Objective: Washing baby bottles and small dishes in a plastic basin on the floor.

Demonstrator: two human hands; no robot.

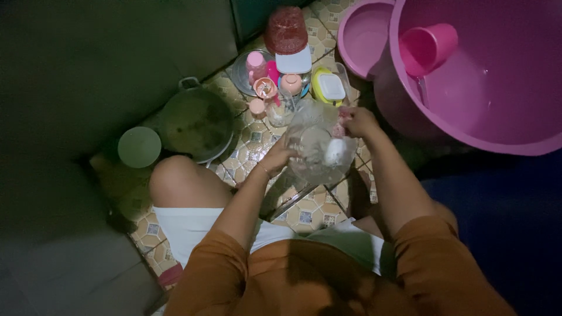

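You hold a clear glass bowl (319,149) above the tiled floor (304,213), between your knees. Your left hand (276,158) grips its left rim; your right hand (358,121) is clenched on a sponge (339,130) at the upper right rim. Just beyond sit cups and a lidded container (329,86). A dark wok (195,122) lies left, a big pink tub (486,76) right.
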